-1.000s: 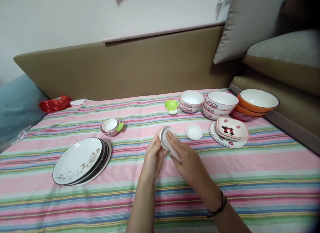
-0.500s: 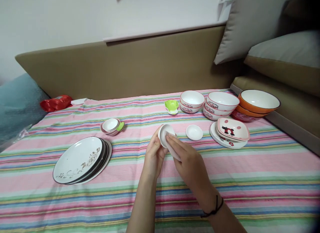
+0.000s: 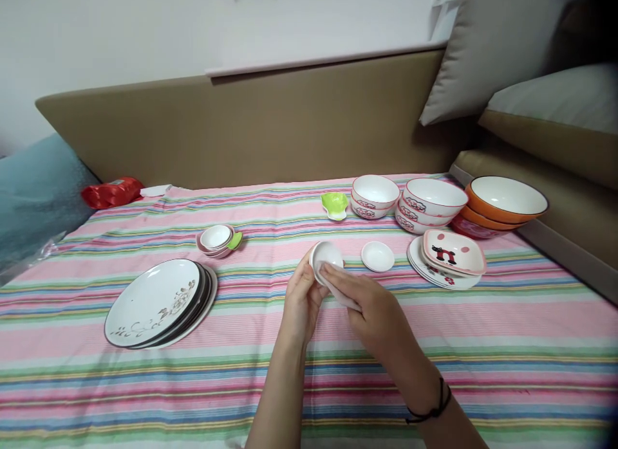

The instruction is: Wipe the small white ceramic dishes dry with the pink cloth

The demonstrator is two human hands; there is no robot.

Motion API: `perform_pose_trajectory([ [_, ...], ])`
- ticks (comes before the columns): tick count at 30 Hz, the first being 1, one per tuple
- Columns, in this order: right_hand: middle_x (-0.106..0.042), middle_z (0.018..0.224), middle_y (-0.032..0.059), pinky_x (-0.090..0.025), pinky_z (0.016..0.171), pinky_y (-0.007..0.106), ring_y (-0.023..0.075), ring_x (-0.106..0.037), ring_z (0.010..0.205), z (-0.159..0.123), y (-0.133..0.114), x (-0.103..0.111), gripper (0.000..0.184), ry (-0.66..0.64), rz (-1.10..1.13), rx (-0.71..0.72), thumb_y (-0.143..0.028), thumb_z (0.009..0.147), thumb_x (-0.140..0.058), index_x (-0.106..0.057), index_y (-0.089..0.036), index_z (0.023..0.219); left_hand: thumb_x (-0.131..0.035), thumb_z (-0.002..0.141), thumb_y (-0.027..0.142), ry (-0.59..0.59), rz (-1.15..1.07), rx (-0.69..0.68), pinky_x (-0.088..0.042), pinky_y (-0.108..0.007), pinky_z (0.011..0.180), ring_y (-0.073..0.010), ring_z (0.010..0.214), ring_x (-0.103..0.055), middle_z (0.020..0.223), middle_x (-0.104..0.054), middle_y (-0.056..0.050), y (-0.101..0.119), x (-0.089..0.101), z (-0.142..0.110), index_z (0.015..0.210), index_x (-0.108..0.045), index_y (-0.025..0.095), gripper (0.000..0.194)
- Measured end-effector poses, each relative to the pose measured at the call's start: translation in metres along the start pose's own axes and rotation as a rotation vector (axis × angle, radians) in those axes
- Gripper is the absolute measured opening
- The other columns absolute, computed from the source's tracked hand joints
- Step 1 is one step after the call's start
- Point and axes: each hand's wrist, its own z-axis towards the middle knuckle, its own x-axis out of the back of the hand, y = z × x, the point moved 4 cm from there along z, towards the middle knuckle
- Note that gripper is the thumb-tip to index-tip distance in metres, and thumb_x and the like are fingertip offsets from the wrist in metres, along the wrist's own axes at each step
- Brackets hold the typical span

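Note:
My left hand (image 3: 303,293) is closed around a small white dish (image 3: 329,253), tilted toward me above the striped cloth. Over its inside, my right hand (image 3: 374,307) presses a folded white cloth (image 3: 344,296) with its fingers. Part of the white cloth is hidden under those fingers. Just right of the hands, another small white dish (image 3: 378,256) lies on the cloth. A green leaf-shaped dish (image 3: 335,205) sits behind them.
Stacked plates (image 3: 149,304) and nested small bowls (image 3: 215,238) are on the left. To the right stand white bowls (image 3: 375,190), more white bowls (image 3: 434,201), orange bowls (image 3: 506,197) and square patterned dishes (image 3: 454,252). A sofa back (image 3: 290,127) rises behind.
My right hand has shifted slightly right and down, the white cloth still against the dish. The whole view has moved a little; the dish stays in my left hand.

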Motion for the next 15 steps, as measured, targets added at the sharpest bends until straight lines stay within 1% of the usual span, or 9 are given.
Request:
perform_pose_trajectory([
  [2, -0.052, 0.137, -0.0022, -0.046, 0.103, 0.046, 0.0227, -0.052, 0.124, -0.003, 0.003, 0.0, 0.073, 0.044, -0.075, -0.092, 0.003, 0.069, -0.038, -0.051, -0.029, 0.134, -0.066, 0.081, 0.04, -0.005, 0.026, 0.0, -0.052, -0.032, 0.086, -0.0248, 0.109, -0.061, 0.119, -0.065, -0.011, 0.001, -0.002, 0.0, 0.121, -0.061, 0.018, 0.046],
  [3, -0.049, 0.14, -0.0018, -0.045, 0.103, 0.047, 0.0229, -0.051, 0.126, -0.003, 0.004, -0.001, 0.075, 0.069, -0.082, -0.11, 0.003, 0.07, -0.038, -0.047, -0.029, 0.137, -0.066, 0.081, 0.039, -0.015, 0.037, 0.007, -0.052, -0.031, 0.086, -0.0242, 0.11, -0.061, 0.12, -0.065, -0.01, 0.001, -0.002, 0.0, 0.121, -0.061, 0.018, 0.045],
  [5, -0.041, 0.146, -0.0008, -0.041, 0.107, 0.045, 0.0212, -0.044, 0.132, -0.003, 0.004, -0.005, 0.078, 0.096, -0.03, -0.083, 0.003, 0.071, -0.038, -0.038, -0.028, 0.143, -0.065, 0.081, 0.038, -0.037, 0.05, 0.034, -0.051, -0.03, 0.087, -0.0234, 0.11, -0.061, 0.122, -0.064, -0.01, 0.0, -0.003, 0.0, 0.121, -0.062, 0.019, 0.044],
  [7, -0.036, 0.149, -0.0002, -0.037, 0.111, 0.043, 0.0185, -0.037, 0.136, 0.0, 0.004, -0.009, 0.077, 0.07, 0.065, -0.021, 0.003, 0.073, -0.036, -0.034, -0.026, 0.144, -0.065, 0.081, 0.039, -0.049, 0.056, 0.062, -0.051, -0.03, 0.087, -0.0239, 0.109, -0.061, 0.12, -0.065, -0.01, -0.001, -0.002, 0.0, 0.121, -0.062, 0.018, 0.045],
  [9, -0.037, 0.148, -0.0004, -0.034, 0.112, 0.041, 0.0172, -0.036, 0.136, 0.003, 0.002, -0.011, 0.074, 0.005, 0.139, 0.037, 0.003, 0.074, -0.035, -0.037, -0.025, 0.143, -0.064, 0.082, 0.041, -0.042, 0.05, 0.08, -0.051, -0.033, 0.087, -0.0253, 0.108, -0.062, 0.117, -0.067, -0.012, -0.003, 0.0, 0.0, 0.119, -0.062, 0.016, 0.045],
  [11, -0.042, 0.145, -0.0014, -0.035, 0.112, 0.041, 0.0169, -0.039, 0.135, 0.005, 0.0, -0.01, 0.072, -0.048, 0.151, 0.073, 0.002, 0.073, -0.036, -0.042, -0.025, 0.14, -0.061, 0.083, 0.044, -0.019, 0.03, 0.084, -0.051, -0.035, 0.088, -0.0265, 0.106, -0.063, 0.112, -0.068, -0.013, -0.005, 0.002, 0.0, 0.117, -0.062, 0.013, 0.046],
  [13, -0.047, 0.142, -0.0026, -0.038, 0.111, 0.04, 0.0172, -0.044, 0.131, 0.005, -0.001, -0.007, 0.071, -0.062, 0.109, 0.079, 0.002, 0.072, -0.039, -0.046, -0.026, 0.137, -0.06, 0.083, 0.046, 0.006, 0.012, 0.074, -0.051, -0.036, 0.087, -0.0272, 0.104, -0.064, 0.11, -0.069, -0.014, -0.005, 0.003, 0.0, 0.115, -0.062, 0.012, 0.047],
  [15, -0.051, 0.138, -0.0033, -0.043, 0.107, 0.039, 0.0183, -0.05, 0.126, 0.003, -0.001, -0.005, 0.068, -0.047, 0.036, 0.041, 0.0, 0.073, -0.041, -0.049, -0.028, 0.135, -0.06, 0.083, 0.046, 0.023, 0.008, 0.063, -0.052, -0.036, 0.085, -0.0271, 0.102, -0.065, 0.108, -0.069, -0.014, -0.004, 0.003, -0.001, 0.116, -0.062, 0.012, 0.047],
])
